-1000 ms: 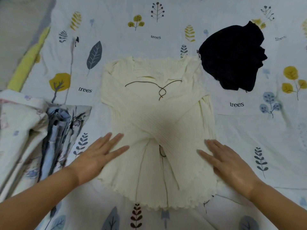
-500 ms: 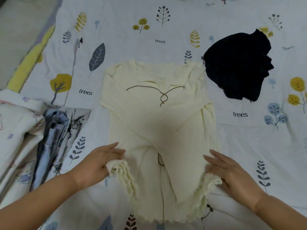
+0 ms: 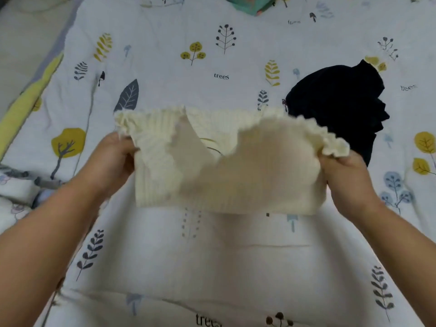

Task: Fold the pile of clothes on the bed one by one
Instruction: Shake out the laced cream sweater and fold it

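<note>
A cream ribbed top (image 3: pixel 236 175) with a frilled hem lies on the bed, its lower half lifted and carried over its upper half. My left hand (image 3: pixel 115 159) grips the hem's left corner. My right hand (image 3: pixel 344 171) grips the hem's right corner. The raised hem hides most of the laced neckline.
A crumpled dark navy garment (image 3: pixel 339 109) lies on the sheet right of the top, almost touching it. A stack of patterned pale clothes (image 3: pixel 16 190) sits at the left edge. The printed bedsheet (image 3: pixel 212 267) spreads in front of me. A teal cloth (image 3: pixel 254 5) shows at the far edge.
Both hands went from resting flat beside the top to gripping its bottom hem corners, then lifted the hem and carried it away from me over the upper half.
</note>
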A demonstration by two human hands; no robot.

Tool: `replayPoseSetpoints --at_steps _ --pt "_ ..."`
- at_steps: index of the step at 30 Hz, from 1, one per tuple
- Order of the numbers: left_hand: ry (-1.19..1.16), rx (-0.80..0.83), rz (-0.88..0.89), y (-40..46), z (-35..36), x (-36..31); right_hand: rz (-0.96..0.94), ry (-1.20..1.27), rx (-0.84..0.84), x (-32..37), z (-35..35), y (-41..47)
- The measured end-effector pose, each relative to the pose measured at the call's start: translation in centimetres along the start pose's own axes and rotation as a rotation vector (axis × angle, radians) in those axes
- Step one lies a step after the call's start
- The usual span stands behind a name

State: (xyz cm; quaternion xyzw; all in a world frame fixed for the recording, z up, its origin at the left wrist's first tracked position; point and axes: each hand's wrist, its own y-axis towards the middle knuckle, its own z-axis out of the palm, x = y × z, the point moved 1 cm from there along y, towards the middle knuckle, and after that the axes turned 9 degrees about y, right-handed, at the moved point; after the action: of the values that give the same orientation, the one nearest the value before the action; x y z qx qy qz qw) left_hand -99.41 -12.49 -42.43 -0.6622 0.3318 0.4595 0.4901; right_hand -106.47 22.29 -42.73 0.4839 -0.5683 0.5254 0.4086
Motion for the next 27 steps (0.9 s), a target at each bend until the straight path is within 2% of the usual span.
replayPoseSetpoints --at_steps 2,4,7,9,12,15,17,18,19,21,22,24,27 --pt "-0.102 -0.036 -0.068 2.5 -0.1 -0.5 0.055 0.020 -0.089 -0.2 0.5 3.2" --pt "-0.104 -0.123 -0.192 4.6 -0.5 0.7 0.157 -0.013 -0.134 -1.2 0.8 5.7" --pt "0.139 -0.140 -0.403 6.0 -0.3 3.1 0.336 -0.145 -0.070 -3.6 1.0 7.4" --pt "0.258 -0.169 -0.430 6.5 0.0 4.1 0.390 -0.175 -0.053 -4.7 1.4 7.5" --pt "0.381 -0.298 -0.340 7.1 0.1 4.2 0.277 -0.294 -0.129 -4.4 1.9 7.3" --pt "0.258 -0.358 -0.179 7.3 0.1 3.2 0.001 -0.277 -0.272 -2.9 2.2 7.7" --pt "0.179 -0.417 -0.116 7.1 0.3 2.7 -0.049 -0.235 -0.369 -2.3 2.4 8.1" --pt "0.251 -0.460 -0.107 7.1 0.5 2.7 -0.021 -0.264 -0.382 -2.4 2.7 8.3" --pt "0.425 -0.510 -0.122 7.0 0.6 3.0 0.058 -0.324 -0.367 -2.7 2.9 8.5" --pt "0.841 -0.568 -0.222 6.9 1.0 4.1 0.287 -0.492 -0.231 -4.0 3.2 8.5" --pt "0.951 -0.563 -0.296 6.8 1.4 4.5 0.362 -0.566 -0.154 -4.6 3.2 8.3" --pt "1.018 -0.503 -0.397 6.4 2.0 5.1 0.405 -0.583 -0.069 -5.0 3.1 8.0" --pt "1.133 -0.377 -0.357 5.9 2.4 5.8 0.496 -0.372 -0.006 -5.1 3.1 7.4"
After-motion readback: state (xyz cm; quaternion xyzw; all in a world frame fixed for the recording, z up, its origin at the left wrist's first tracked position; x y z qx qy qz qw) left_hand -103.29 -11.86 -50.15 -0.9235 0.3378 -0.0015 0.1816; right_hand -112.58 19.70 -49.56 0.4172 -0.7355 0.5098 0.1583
